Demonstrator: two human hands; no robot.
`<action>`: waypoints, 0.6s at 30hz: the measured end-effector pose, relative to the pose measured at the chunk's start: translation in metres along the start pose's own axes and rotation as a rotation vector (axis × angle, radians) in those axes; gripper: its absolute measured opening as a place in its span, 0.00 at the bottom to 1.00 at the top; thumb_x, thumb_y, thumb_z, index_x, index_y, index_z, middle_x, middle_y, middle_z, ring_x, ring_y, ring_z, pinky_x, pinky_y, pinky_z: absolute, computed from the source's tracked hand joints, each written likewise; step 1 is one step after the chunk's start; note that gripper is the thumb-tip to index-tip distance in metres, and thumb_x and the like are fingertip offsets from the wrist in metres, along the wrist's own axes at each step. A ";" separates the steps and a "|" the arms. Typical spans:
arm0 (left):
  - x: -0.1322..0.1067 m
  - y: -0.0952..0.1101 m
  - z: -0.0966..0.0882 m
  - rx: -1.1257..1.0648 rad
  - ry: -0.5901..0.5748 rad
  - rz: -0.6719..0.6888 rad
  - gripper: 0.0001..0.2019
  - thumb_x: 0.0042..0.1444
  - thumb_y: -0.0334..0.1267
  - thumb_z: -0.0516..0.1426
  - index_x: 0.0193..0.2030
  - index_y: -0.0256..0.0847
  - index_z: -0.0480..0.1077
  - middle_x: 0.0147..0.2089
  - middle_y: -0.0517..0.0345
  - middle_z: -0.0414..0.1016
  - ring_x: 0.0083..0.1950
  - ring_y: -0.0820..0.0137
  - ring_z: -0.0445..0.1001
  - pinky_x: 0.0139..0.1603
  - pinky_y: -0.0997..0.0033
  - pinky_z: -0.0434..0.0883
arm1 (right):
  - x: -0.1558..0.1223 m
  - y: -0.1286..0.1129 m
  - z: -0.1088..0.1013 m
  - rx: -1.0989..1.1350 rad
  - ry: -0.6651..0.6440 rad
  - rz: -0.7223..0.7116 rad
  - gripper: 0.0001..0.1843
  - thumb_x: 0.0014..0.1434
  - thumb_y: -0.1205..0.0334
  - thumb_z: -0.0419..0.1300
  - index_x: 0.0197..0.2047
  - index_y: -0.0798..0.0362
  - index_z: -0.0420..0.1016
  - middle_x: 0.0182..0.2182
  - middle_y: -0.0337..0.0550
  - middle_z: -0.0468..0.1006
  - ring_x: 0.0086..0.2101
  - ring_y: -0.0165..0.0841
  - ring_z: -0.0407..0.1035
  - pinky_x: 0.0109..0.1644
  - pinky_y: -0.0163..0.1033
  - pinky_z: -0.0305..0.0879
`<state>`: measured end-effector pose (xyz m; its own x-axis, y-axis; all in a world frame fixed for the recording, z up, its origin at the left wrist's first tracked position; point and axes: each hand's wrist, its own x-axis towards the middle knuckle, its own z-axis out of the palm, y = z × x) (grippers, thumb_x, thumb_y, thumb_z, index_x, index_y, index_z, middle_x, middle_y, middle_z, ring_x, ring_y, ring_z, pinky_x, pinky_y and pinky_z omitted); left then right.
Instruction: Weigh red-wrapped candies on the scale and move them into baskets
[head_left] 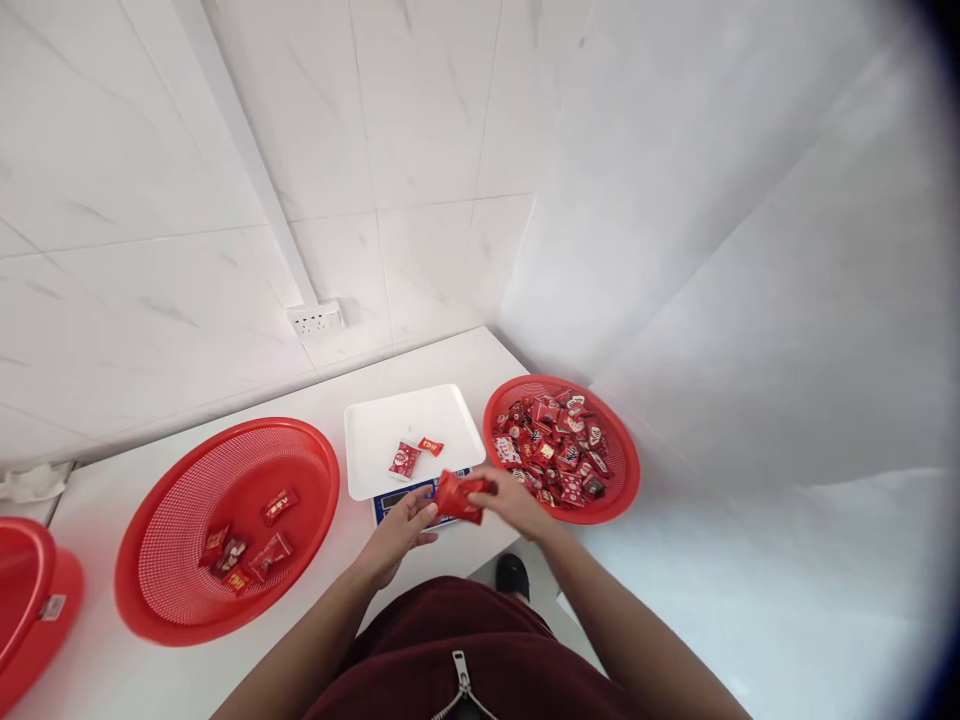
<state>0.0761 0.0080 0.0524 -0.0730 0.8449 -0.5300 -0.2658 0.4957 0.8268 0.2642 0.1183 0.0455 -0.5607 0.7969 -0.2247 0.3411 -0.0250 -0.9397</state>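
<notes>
My right hand [511,502] is closed on a red-wrapped candy [459,497], in front of the scale; whether more than one packet is in the grip I cannot tell. Close to the candy's left side, my left hand [403,532] has its fingers apart and holds nothing. Behind my hands stands a digital scale [388,503] with a blue front panel, partly covered by them. On its white tray [375,430] lie a red KitKat packet [404,460] and a smaller red-orange candy [431,446].
Right of the scale, a red basket [628,455] holds a heap of red-wrapped sweets. A larger red basket [328,480] on the left contains several packets. Another red container [64,600] is at the far left edge. A socket [315,318] is on the tiled wall behind.
</notes>
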 end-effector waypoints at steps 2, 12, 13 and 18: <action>0.000 0.002 0.004 -0.006 -0.012 0.007 0.25 0.44 0.53 0.62 0.46 0.41 0.69 0.45 0.50 0.74 0.42 0.66 0.72 0.39 0.69 0.69 | -0.003 -0.005 0.029 0.011 -0.089 -0.024 0.14 0.45 0.62 0.65 0.38 0.52 0.78 0.33 0.40 0.80 0.35 0.35 0.73 0.42 0.40 0.68; -0.010 -0.014 -0.018 -0.124 0.180 -0.105 0.23 0.41 0.55 0.62 0.39 0.40 0.69 0.35 0.57 0.74 0.34 0.71 0.71 0.35 0.72 0.69 | 0.035 0.047 -0.069 -0.241 0.318 0.265 0.19 0.61 0.58 0.55 0.55 0.55 0.65 0.54 0.49 0.68 0.50 0.40 0.65 0.53 0.51 0.62; -0.011 -0.014 -0.020 -0.144 0.193 -0.124 0.23 0.41 0.54 0.63 0.39 0.40 0.68 0.35 0.58 0.74 0.34 0.71 0.71 0.35 0.72 0.69 | 0.038 0.056 -0.082 -0.292 0.366 0.318 0.21 0.61 0.58 0.55 0.56 0.54 0.63 0.55 0.49 0.65 0.52 0.42 0.63 0.55 0.54 0.60; -0.020 -0.016 -0.031 -0.206 0.234 -0.172 0.23 0.41 0.52 0.64 0.40 0.41 0.69 0.35 0.59 0.74 0.34 0.73 0.71 0.35 0.73 0.70 | 0.056 0.087 -0.094 -0.517 0.416 0.508 0.33 0.59 0.54 0.57 0.64 0.52 0.51 0.64 0.52 0.50 0.60 0.49 0.51 0.60 0.60 0.49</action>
<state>0.0525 -0.0231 0.0435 -0.2227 0.6716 -0.7066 -0.4800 0.5553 0.6791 0.3336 0.2172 -0.0245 0.0448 0.9237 -0.3805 0.8374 -0.2424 -0.4900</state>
